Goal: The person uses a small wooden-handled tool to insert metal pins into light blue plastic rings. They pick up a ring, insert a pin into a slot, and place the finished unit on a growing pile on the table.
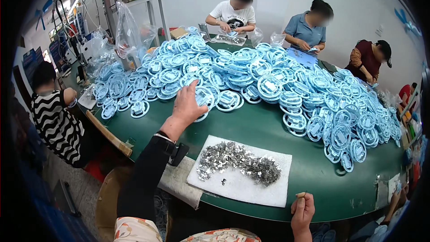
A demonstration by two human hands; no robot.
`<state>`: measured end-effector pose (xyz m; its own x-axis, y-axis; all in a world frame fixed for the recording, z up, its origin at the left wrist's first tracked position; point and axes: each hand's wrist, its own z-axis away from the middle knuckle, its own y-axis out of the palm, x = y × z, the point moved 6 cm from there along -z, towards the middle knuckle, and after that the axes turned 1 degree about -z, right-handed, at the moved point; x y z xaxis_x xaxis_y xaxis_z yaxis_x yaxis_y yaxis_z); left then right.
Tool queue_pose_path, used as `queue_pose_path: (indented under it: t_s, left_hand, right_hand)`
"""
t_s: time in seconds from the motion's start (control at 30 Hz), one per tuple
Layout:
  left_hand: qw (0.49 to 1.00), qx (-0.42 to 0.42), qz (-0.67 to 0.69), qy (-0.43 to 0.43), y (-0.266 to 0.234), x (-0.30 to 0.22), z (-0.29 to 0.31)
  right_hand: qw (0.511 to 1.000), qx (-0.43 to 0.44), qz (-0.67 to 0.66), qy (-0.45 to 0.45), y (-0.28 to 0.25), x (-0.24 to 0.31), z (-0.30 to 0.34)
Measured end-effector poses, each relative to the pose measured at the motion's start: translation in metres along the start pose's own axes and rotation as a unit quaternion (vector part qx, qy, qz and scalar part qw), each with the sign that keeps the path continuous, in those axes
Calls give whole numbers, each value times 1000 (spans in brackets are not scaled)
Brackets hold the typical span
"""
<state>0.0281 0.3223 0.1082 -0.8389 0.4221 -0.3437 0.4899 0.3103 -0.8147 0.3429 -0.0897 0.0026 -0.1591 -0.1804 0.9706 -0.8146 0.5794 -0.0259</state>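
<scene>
Okay, so what might go sideways here. Starting at the left: the left hand (186,105) is right at the front of the heap of blue rings (269,86), and those overlap like crazy. If it tugs one from low down, the neighbours could come sliding after it onto the green table (264,125). Next, the black gadget (178,154) on that wrist is near the left side of the white pad (242,195). A careless swing back could catch the pad and scatter the metal clips (244,161) piled on it. There's also a loner, a dark clip (223,181) sitting apart from the pile near the front of the pad, so a sleeve brushing past could flick it off. Further right, the right hand (303,213) is just beside the pad's front right corner, so an elbow-led sweep could bump that too.

Pose-wise: left arm reaches forward past the pad's left side, fingers spread and pointing up the heap, thumb out to the right. Can't tell if it's actually touching a ring. Right hand is down low by the table's front edge, fingers curled in, thumb pressed against the index finger. Whether a tiny clip is pinched in there, can't tell.
</scene>
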Motion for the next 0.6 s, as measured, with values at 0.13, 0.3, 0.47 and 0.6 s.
queue_pose_path:
  t_s: [0.13,0.3,0.47,0.6]
  left_hand:
    - [973,-49,90,207,-46,-80,62]
    - [936,27,197,289,-69,-158,140]
    - [891,138,298,314,-59,-193,227]
    - [864,182,393,255,-47,-191,262]
  right_hand:
    - [998,16,-56,26,12,19,-7]
    - [996,85,-28,19,46,50,-21]
    - [967,163,-130,149,71,69,-14]
    - [950,220,-52,214,57,51,5]
